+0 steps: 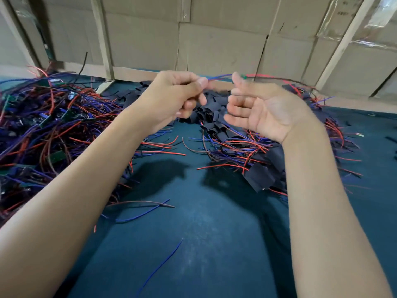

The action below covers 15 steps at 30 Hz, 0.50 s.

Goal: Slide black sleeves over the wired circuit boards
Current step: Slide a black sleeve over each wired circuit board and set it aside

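**Wire stretched between two raised hands**

Blue wire (219, 77) strung in the air between both hands, above the teal mat (193, 233). Left hand (171, 93) curled into a loose fist, thumb and forefinger pinching the wire's left end. Right hand (262, 108) palm up, fingers half curled and relaxed; wire passing by its fingertips, where a small green bit (245, 77) shows, blurred, possibly a board. Cannot tell whether those fingertips pinch it or only touch it. Red and dark wires (277, 79) trailing on from there to the right, down toward the far pile.

Loose black sleeves (211, 117) heaped on the mat just below and behind the hands. Sleeved boards with red and blue leads (257, 168) piled under the right wrist. Bare boards tangled in wire (43, 125) heaped at the left, under the left forearm. A few stray wires (141, 209) lying apart on the mat nearer the body.

Both forearms raised, reaching forward, converging toward the middle. Cardboard boxes (214, 46) stacked behind the mat.
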### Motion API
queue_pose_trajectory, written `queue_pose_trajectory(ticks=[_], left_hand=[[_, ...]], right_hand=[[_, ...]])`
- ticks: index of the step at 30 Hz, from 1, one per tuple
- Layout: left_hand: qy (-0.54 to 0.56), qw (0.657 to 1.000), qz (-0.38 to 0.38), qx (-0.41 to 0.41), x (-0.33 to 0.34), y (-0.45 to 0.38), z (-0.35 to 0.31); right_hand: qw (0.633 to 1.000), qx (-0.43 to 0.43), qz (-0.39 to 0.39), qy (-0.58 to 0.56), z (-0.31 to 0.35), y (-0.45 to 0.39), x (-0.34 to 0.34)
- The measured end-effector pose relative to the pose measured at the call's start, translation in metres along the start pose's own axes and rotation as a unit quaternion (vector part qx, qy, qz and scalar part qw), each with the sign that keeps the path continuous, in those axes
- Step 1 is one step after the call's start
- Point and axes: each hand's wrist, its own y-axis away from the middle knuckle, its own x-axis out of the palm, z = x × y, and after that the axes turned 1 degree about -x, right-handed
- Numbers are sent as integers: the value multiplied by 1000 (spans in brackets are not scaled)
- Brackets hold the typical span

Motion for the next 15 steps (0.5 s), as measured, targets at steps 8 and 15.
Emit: queue_pose_trajectory(ticks=[8,15], left_hand=[[-223,973,-54,18,12,-3,5],[-306,950,2,-65,5,-11,30]], right_hand=[[998,15,-4,62,-27,-23,28],[987,-20,-157,30,-14,-18,0]])
